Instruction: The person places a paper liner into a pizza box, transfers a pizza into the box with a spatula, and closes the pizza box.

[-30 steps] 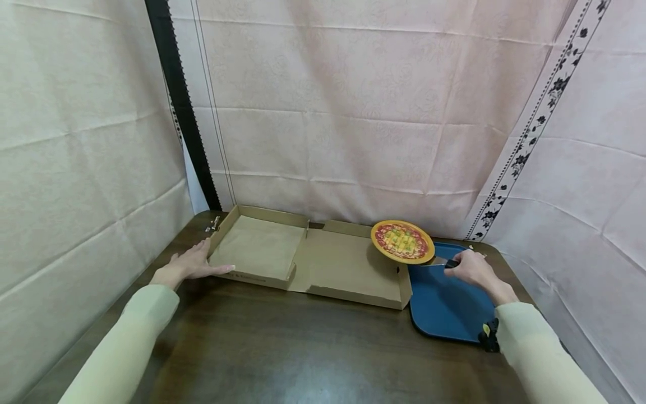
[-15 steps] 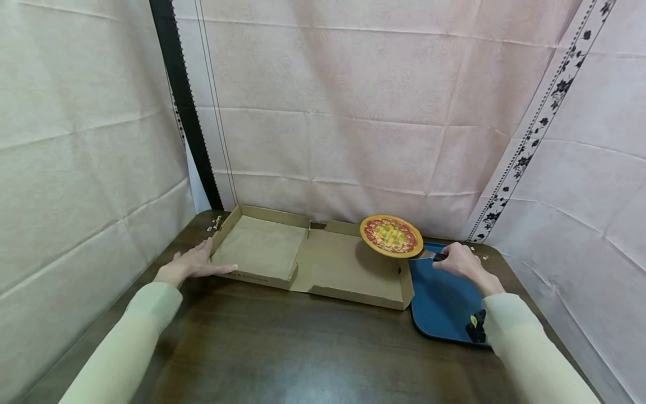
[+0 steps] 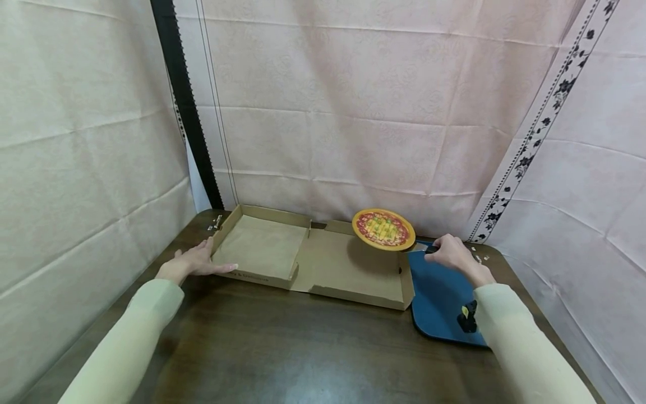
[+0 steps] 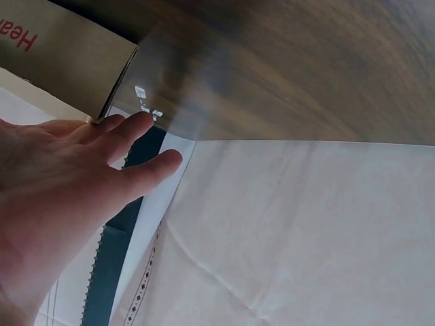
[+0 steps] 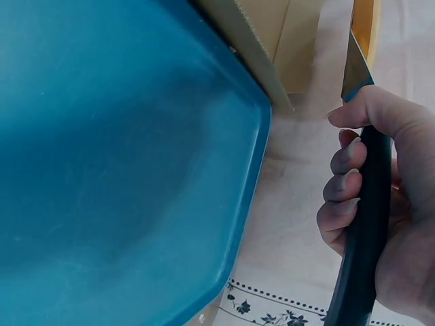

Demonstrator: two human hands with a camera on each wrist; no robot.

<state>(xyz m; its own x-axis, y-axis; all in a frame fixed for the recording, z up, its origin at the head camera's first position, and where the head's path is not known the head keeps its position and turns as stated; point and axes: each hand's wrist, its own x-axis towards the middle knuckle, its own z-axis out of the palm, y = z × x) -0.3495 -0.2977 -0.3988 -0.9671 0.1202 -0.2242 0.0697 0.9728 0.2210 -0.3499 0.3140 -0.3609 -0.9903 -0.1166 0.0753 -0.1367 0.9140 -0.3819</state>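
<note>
In the head view my right hand [image 3: 451, 256] grips the black handle of a pizza server [image 5: 367, 197], fingers wrapped around it in the right wrist view. Its metal blade [image 3: 418, 247] runs under a round pizza [image 3: 383, 229] with a yellow rim and red and yellow topping. The pizza hangs above the right half of an opened cardboard pizza box [image 3: 328, 252], and its shadow falls on the cardboard. At the box's left half, lined with a brown sheet [image 3: 259, 244], my left hand [image 3: 194, 262] rests on the near left corner with fingers spread.
A blue tray [image 3: 439, 308] lies right of the box, under my right arm. A black wrist device [image 3: 467, 317] is near my right sleeve. Pale cloth [image 3: 328, 112] hangs behind and at both sides. Bare dark wood tabletop [image 3: 303, 348] stretches in front of the box.
My right hand has moved left and slightly away, bringing the server and the pizza from the tray side to over the right half of the box. My left hand stays at its corner.
</note>
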